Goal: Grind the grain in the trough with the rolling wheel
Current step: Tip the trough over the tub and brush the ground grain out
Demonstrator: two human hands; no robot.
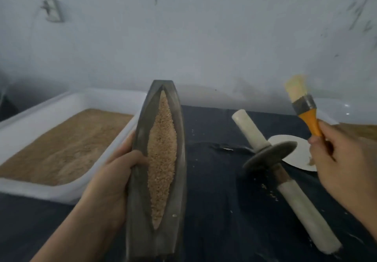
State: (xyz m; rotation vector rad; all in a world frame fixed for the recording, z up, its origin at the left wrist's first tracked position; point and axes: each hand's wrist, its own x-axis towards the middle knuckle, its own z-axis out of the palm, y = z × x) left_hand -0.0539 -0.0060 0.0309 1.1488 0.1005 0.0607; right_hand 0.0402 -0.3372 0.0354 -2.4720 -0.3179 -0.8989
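Note:
A long dark grey boat-shaped trough (140, 210) stretches away from me at the centre, its groove filled with tan crushed grain (162, 155). My left hand (116, 176) grips the trough's left wall, thumb over the rim. The rolling wheel (269, 155), a grey disc on a pale axle handle (302, 212), lies on the dark cloth to the right, untouched. My right hand (344, 159) holds a brush (304, 106) by its orange handle, bristles raised up and away from the trough.
A white tray (38, 110) of tan ground grain stands at the left, against the trough. A white plate (293, 153) with a few crumbs lies behind the wheel. Dark cloth (214, 210) covers the table; a pale wall rises behind.

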